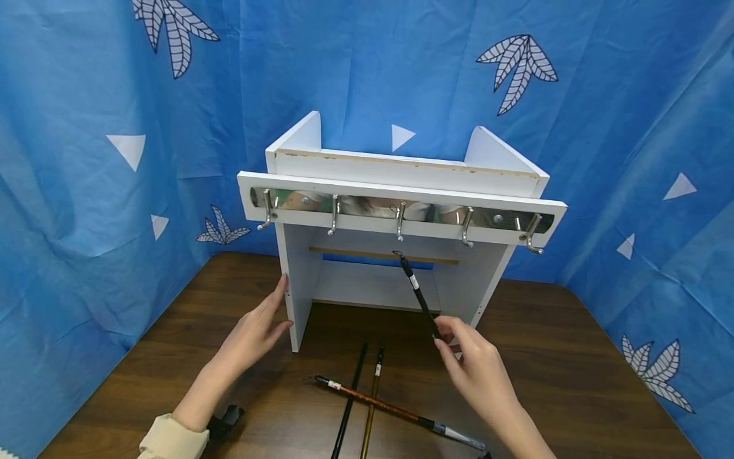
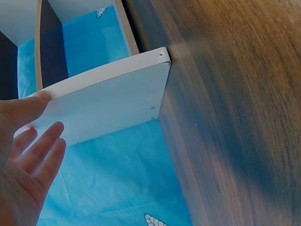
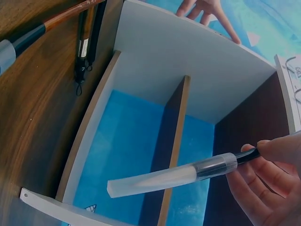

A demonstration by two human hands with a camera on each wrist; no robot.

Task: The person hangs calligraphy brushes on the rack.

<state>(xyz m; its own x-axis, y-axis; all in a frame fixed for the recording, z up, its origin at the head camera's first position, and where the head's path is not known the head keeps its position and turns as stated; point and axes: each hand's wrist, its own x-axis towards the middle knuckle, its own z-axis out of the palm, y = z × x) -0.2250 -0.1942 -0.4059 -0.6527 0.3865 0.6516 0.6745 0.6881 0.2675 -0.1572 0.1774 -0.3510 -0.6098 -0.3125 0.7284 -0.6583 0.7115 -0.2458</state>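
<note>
A black-handled calligraphy brush slants upward in my right hand, pinched between thumb and fingers. In the head view its hanging loop shows just below the middle hook of the rack. The right wrist view shows a clear cap over its pale bristles, pointing away from the hand. My left hand touches the left side panel of a white shelf. The thumb lies at that panel's edge in the left wrist view, with the other fingers extended along its outer face.
Several metal hooks line a shiny strip across the shelf's upper front. On the wooden table a brown brush with a clear cap crosses over a black brush and a gold-brown brush. Blue patterned cloth hangs behind.
</note>
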